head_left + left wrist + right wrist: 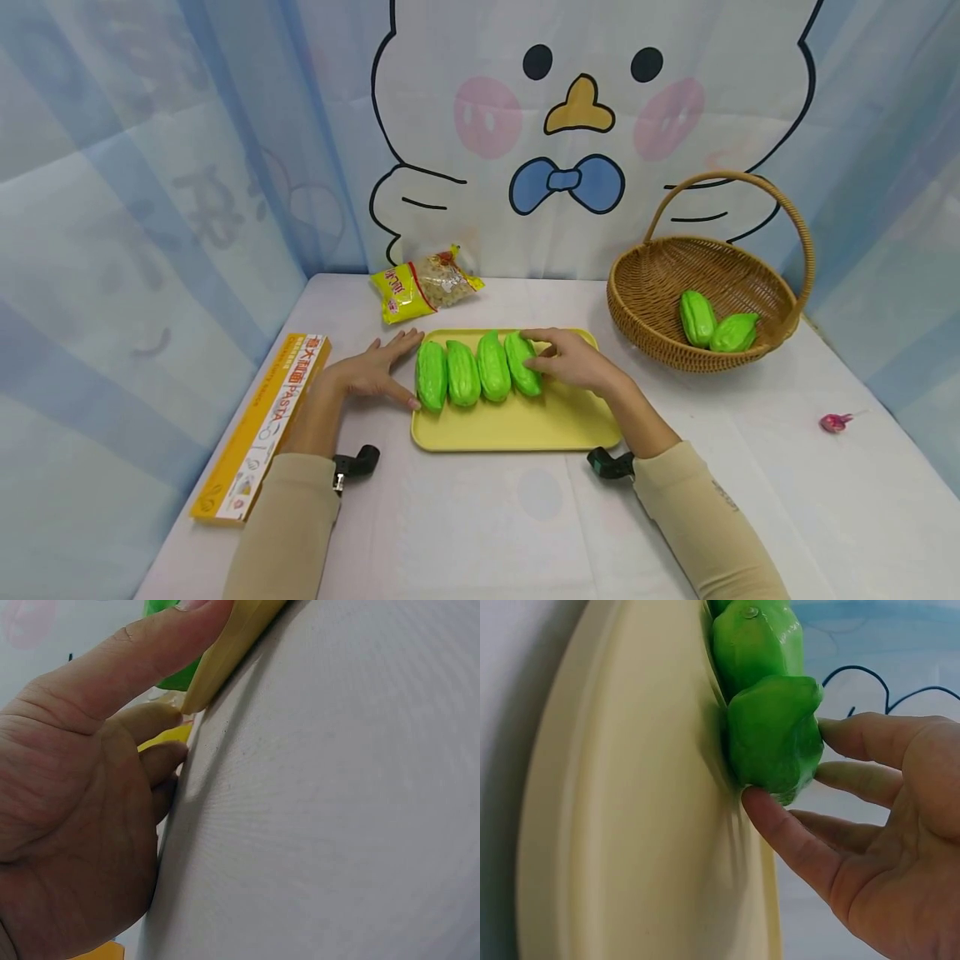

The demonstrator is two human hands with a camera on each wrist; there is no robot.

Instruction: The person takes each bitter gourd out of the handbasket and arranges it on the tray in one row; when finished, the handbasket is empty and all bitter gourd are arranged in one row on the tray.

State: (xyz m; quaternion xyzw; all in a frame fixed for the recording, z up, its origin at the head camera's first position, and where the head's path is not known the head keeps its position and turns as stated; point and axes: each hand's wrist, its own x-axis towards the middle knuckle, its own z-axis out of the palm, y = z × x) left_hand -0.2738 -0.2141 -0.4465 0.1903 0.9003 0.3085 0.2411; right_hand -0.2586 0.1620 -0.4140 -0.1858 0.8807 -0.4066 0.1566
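White cloth-covered surface, shallow yellow rectangular tray, bare left hand and right hand at four glossy-green ridged oblong gourds
The left hand is spread at the tray's left end, perhaps bracing it; the right hand pinches the rightmost gourd, seemingly to align it with the row. All four lie side by side on the tray, long axes running near to far, roughly parallel to its short sides, far ends mostly leaning slightly left; stem ends unclear.

Passing room lies along the front of the yellow tray, with four green gourds blocking behind
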